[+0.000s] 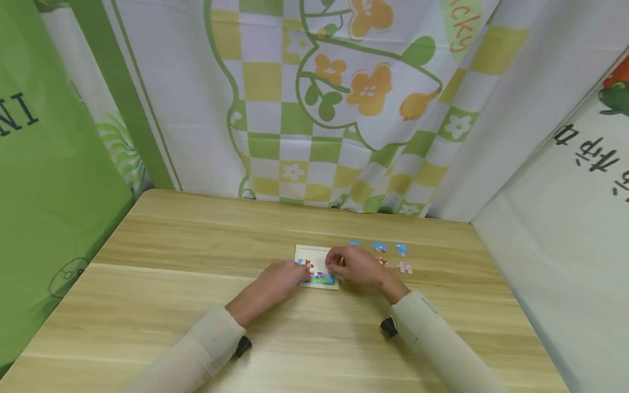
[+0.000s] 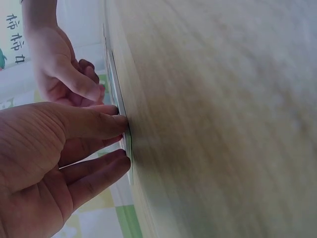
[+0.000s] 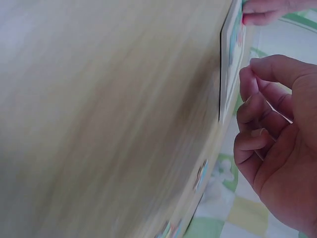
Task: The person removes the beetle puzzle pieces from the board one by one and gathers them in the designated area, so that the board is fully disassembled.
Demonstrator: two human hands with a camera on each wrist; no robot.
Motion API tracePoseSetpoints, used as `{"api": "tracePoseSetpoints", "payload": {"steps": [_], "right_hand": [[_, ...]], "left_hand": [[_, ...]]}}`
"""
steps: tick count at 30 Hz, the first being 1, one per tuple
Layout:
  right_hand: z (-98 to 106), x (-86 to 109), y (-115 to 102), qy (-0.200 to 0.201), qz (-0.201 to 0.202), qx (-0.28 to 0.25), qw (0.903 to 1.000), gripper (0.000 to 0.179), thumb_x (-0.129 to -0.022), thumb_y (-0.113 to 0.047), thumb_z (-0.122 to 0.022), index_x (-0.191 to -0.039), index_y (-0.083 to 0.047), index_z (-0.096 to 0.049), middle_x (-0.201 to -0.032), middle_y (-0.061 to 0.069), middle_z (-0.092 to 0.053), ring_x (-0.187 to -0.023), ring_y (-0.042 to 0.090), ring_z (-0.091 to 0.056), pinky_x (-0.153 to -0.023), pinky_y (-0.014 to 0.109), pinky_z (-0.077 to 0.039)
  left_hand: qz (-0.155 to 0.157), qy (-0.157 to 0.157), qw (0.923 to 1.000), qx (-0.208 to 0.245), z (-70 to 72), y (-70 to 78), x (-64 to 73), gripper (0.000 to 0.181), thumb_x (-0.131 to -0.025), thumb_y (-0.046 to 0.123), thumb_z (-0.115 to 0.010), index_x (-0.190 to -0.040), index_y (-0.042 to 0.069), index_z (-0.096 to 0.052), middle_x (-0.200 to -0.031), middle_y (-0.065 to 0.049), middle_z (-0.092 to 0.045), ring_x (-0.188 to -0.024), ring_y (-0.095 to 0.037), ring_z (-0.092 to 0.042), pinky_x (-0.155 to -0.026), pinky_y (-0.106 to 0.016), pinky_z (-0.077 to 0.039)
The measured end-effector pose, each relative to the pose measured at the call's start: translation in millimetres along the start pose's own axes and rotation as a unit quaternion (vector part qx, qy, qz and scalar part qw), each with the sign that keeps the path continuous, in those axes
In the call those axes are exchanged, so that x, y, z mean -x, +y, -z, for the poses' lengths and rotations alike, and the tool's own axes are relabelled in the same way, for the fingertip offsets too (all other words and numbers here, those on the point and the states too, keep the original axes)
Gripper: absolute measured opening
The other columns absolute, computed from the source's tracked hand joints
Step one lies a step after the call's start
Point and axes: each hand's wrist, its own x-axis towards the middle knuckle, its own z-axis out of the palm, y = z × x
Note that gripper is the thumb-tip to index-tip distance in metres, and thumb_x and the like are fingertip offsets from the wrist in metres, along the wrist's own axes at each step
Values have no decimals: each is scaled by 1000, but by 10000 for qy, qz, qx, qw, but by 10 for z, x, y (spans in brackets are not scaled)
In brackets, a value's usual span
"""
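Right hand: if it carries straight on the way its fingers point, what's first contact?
Probably the puzzle board: in its wrist view, the right hand points its fingertips toward the board's face, with a visible gap. Depth is hard to judge from the head view.

A right hand [image 3: 280,153] hovered just beside a thin, light-edged picture board [image 3: 224,69] lying on a wood-grain desk [image 3: 109,99], its fingers curled and its thumb close to the forefinger. Fingers of a left hand [image 3: 272,8] touched the board's far end. Loose colored pieces [image 3: 200,174] lay near the desk's edge, beside a green-and-yellow checked curtain [image 3: 250,213].
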Motion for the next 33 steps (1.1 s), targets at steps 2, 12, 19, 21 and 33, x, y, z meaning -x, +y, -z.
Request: {"api": "tracePoseSetpoints", "payload": {"steps": [2, 12, 19, 21, 33], "right_hand": [[-41, -69, -35, -97, -59, 0, 9999, 10, -97, -8, -67, -106, -10, -72, -88, -7, -68, -78, 7, -62, -71, 30, -52], [-94, -228, -138, -416, -41, 580, 9974, 39, -94, -15, -74, -131, -3, -66, -107, 6, -67, -94, 19, -63, -81, 37, -52], [-116, -230, -156, -452, 152, 776, 9958, 37, -95, -16, -73, -131, -8, -70, -108, 5, -66, -87, 15, -58, -77, 33, -50], [-116, -230, -160, -455, 185, 754, 9959, 36, -95, -15, -72, -130, -8, -70, -109, 5, -66, -86, 15, -58, -76, 33, -50], [-117, -282, -218, -508, 128, 686, 9963, 33, -91, -5, -74, -123, -3, -72, -113, 7, -69, -99, 21, -63, -87, 38, -52]], "left_hand": [[-50, 36, 10000, -41, 4, -13, 18, 24, -85, -8, -69, -79, 15, -74, -75, 5, -63, -63, -11, -50, -58, -33, -50], [-317, 162, 9993, -110, 13, -10, 7, 23, -90, -4, -71, -75, 14, -70, -68, 6, -54, -60, -13, -44, -53, -30, -44], [-233, 82, 9997, 7, 27, -16, 15, 27, -87, -7, -69, -70, 14, -67, -68, 6, -50, -62, -13, -42, -53, -29, -41], [-231, 102, 9997, 56, 32, -17, 13, 28, -87, -8, -69, -68, 14, -66, -68, 6, -50, -61, -13, -42, -53, -30, -41], [-247, 238, 9994, 87, 27, -21, 7, 33, -83, -9, -67, -63, 16, -60, -64, 7, -43, -58, -13, -37, -50, -29, -38]]}}
